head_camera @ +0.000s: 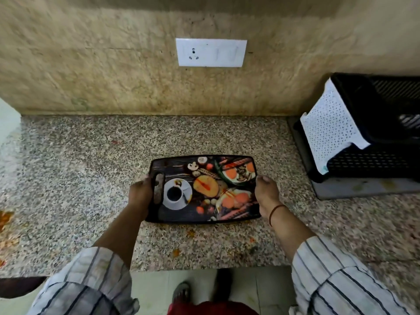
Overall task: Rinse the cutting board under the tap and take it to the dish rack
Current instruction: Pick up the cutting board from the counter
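Note:
The cutting board [204,189] is a dark rectangle printed with pictures of food and a coffee cup, with a handle slot at its left end. It sits in the middle of the speckled granite counter [79,178]. My left hand [141,194] grips its left edge beside the slot. My right hand [267,194] grips its right edge. Whether the board rests on the counter or is lifted slightly, I cannot tell. The black dish rack [375,162] stands at the far right. No tap is in view.
A white perforated tray [329,130] leans against the rack's left side, and a grey drip tray [363,189] lies under it. A white socket plate [211,52] is on the wall behind. Orange food scraps [5,218] litter the counter's left and front.

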